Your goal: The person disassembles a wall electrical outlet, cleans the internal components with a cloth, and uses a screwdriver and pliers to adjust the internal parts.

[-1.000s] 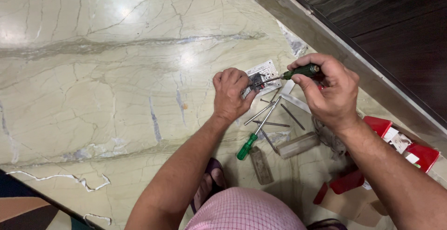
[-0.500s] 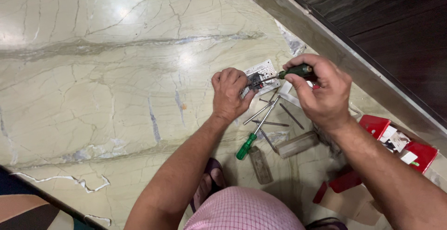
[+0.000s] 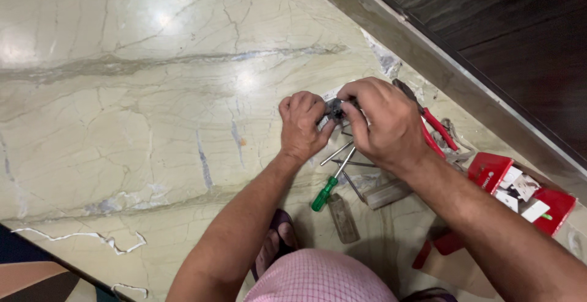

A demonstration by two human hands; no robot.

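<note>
Small part: a little dark grey piece (image 3: 335, 109) sits in the middle of the frame, pinched between my two hands, just above the marble floor (image 3: 122, 94).
Left hand: my left hand (image 3: 302, 125) is curled shut on the small part from the left.
Right hand: my right hand (image 3: 385, 121) is closed over the small part from the right; I cannot tell what else is in it.
Green screwdriver: it (image 3: 330, 181) lies on the floor just below my hands, handle toward the bottom.
Red pliers: they (image 3: 434, 132) lie right of my right hand.
Red box: it (image 3: 520, 192) sits open at the right edge.
Foot: my foot in a sandal (image 3: 275, 247) is at the bottom.
</note>
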